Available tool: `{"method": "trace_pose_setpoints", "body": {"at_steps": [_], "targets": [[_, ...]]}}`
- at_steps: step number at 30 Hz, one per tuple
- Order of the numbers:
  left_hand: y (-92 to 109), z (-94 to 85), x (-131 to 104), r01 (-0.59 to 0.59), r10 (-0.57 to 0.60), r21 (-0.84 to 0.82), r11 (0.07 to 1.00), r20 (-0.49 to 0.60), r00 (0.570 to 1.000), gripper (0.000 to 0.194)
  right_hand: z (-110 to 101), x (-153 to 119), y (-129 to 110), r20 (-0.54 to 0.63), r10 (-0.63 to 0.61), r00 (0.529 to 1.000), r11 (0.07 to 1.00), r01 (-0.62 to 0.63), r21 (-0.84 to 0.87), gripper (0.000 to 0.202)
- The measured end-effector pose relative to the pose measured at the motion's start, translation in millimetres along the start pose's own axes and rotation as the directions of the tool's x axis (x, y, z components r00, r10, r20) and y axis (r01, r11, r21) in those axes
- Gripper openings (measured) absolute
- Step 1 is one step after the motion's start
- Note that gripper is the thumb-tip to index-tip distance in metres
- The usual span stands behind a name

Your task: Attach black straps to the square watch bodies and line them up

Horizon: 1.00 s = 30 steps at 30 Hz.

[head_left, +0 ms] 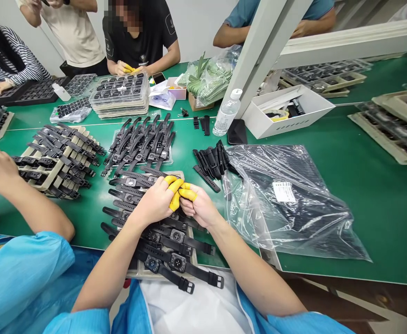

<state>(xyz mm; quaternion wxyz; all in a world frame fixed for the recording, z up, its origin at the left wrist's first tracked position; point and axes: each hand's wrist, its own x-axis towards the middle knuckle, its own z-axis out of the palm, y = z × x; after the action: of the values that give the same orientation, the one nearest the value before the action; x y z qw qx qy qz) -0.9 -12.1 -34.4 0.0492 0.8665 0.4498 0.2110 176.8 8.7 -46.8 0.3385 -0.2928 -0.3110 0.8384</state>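
My left hand (158,199) and my right hand (198,204) meet above a tray of smartwatches (177,262), with yellow finger cots on several fingertips. Both hands are closed in a pinch, fingertips together. Whatever they hold is hidden behind the fingers. Beneath them the black-strapped watches lie in rows, backs up, straps stuck out past the tray's edges. Just right of my right hand is a loose pile of black watch straps (212,162). Beyond it lies a clear plastic bag (314,208) full of black straps, with a white label.
Another watch tray (144,144) lies ahead, and a stacked one (60,160) stands left near a co-worker's arm (32,199). A water bottle (227,112), a black phone (237,132) and a white box (288,111) stand by a slanted post (259,55). Several people work across the green table.
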Motion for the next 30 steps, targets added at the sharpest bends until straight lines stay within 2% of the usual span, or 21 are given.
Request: {"method": "trace_pose_setpoints", "body": {"at_steps": [2,8,11,13,16,21,24,27,30], "targets": [[0,-1.8,0,-0.007,0.007,-0.017,1.0,-0.014,1.0,0.044,0,0,0,0.004,-0.006,1.0,1.0,0.006,-0.011,0.037],[0,-7.5,0,-0.037,0.022,-0.239,0.97,-0.066,0.998,0.048,-1,-1,4,0.051,-0.067,0.996,0.996,0.07,-0.056,0.037],[2,-8.2,2,-0.05,0.018,-0.268,0.962,-0.119,0.993,0.052,-3,-1,7,0.053,-0.201,0.978,0.965,0.207,-0.159,0.04],[4,-11.6,2,-0.015,-0.018,-0.248,0.969,-0.132,0.991,0.055,-5,-1,7,0.033,-0.31,0.95,0.908,0.306,-0.286,0.04],[4,-27.6,-2,0.094,-0.11,-0.165,0.982,-0.09,0.99,0.058,-11,0,5,0.025,-0.397,0.918,0.805,0.361,-0.472,0.035],[-5,-73.7,-15,0.322,-0.322,0.015,0.946,-0.027,0.946,0.053,-20,2,2,0.108,-0.41,0.906,0.659,0.376,-0.651,0.021],[-8,-93.5,-24,0.341,-0.355,0.163,0.926,0.061,0.933,0.043,-20,2,3,0.189,-0.448,0.874,0.506,0.422,-0.752,0.015],[-7,-104.2,-38,0.317,-0.388,0.365,0.875,0.14,0.911,0.031,-15,-1,2,0.331,-0.464,0.822,0.349,0.513,-0.784,0.015],[0,-114.3,-61,0.248,-0.366,0.424,0.871,0.225,0.903,0.03,-12,-4,1,0.491,-0.38,0.784,0.286,0.605,-0.743,0.018]]}}
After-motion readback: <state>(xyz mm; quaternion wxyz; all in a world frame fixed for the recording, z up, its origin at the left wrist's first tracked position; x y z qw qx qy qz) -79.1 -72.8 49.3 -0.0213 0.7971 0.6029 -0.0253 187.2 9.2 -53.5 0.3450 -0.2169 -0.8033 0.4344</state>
